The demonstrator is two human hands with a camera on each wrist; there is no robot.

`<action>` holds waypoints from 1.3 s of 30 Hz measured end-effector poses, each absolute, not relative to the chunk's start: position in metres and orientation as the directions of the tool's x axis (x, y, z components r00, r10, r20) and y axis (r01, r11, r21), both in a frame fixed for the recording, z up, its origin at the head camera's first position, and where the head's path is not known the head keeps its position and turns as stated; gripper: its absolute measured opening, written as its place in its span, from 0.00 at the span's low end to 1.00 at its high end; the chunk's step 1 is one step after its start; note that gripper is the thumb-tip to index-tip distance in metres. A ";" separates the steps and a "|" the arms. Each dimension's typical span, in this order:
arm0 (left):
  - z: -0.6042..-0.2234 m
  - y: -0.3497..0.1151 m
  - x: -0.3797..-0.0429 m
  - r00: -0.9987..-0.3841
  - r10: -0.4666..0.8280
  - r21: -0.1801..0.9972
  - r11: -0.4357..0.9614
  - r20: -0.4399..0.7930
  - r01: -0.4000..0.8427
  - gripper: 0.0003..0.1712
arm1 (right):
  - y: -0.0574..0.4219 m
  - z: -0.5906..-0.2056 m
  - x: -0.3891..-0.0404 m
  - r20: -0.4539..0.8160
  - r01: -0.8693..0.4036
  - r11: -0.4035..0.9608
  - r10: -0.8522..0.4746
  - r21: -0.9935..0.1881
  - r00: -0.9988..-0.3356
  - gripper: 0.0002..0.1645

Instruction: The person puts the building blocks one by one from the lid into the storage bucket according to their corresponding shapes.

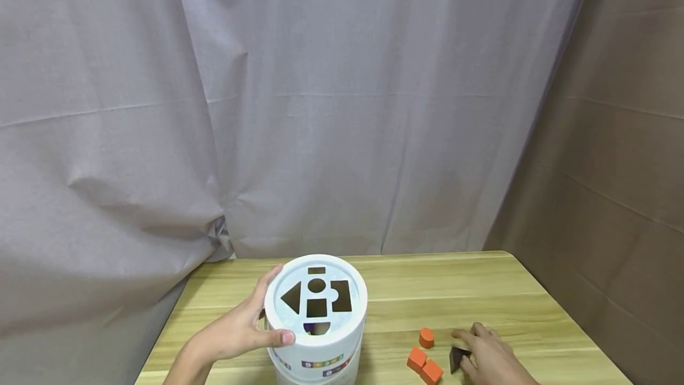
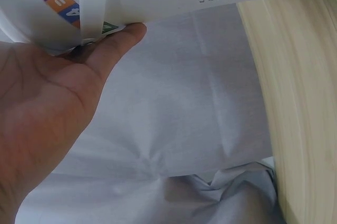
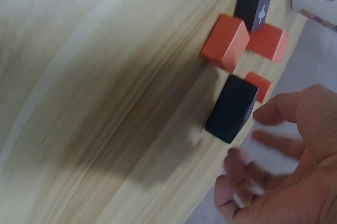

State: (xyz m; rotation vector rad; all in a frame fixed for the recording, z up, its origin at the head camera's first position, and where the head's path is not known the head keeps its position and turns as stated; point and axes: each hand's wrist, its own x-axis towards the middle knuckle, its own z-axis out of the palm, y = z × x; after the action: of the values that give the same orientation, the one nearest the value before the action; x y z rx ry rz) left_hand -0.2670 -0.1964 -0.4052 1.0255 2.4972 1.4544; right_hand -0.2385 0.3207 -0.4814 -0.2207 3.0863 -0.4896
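Note:
A white bucket (image 1: 342,367) with a white lid (image 1: 344,324) stands at the table's front, left of the blocks. Several shaped holes pierce the lid, among them a triangle, a circle and a square. My left hand (image 1: 243,328) grips the bucket's left side at the rim, thumb across the front. Over on the right, my right hand (image 1: 488,355) hovers with loosely bent fingers around a black block (image 3: 231,109). In the right wrist view a small gap shows between the thumb and that block. Close by are orange blocks (image 1: 417,359) and a small orange cylinder (image 1: 426,338).
A second black block (image 3: 253,9) with a white mark lies against the orange blocks in the right wrist view. The wooden table (image 1: 427,287) ends at a grey curtain (image 1: 342,135) behind; brownish cloth (image 1: 604,195) hangs on the right.

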 end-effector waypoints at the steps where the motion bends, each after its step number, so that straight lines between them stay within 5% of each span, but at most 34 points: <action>1: -0.405 -0.196 -0.267 -0.775 0.579 0.802 0.322 0.253 0.503 0.72 | 0.320 -0.481 -0.239 -0.010 -0.099 0.944 -0.108 -0.313 -0.994 0.24; 15: -0.404 -0.196 -0.267 -0.784 0.578 0.818 0.324 0.228 0.476 0.70 | 0.318 -0.471 -0.237 -0.011 -0.072 0.940 -0.081 -0.334 -0.997 0.22; 26: -0.404 -0.195 -0.267 -0.801 0.564 0.832 0.336 0.198 0.442 0.71 | 0.297 -0.423 -0.222 0.262 -0.246 0.878 -0.145 -0.411 -0.954 0.26; 39: -0.403 -0.192 -0.275 -0.746 0.603 0.795 0.287 0.284 0.535 0.71 | 0.243 -0.364 -0.226 0.633 -0.575 0.744 -0.271 -0.340 -0.725 0.42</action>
State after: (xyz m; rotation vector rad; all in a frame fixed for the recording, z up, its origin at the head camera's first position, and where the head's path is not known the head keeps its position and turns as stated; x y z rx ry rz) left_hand -0.2754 -0.1921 -0.4032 1.0902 2.4626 1.4745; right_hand -0.2257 0.2432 -0.3639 -0.9222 3.4501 -1.0357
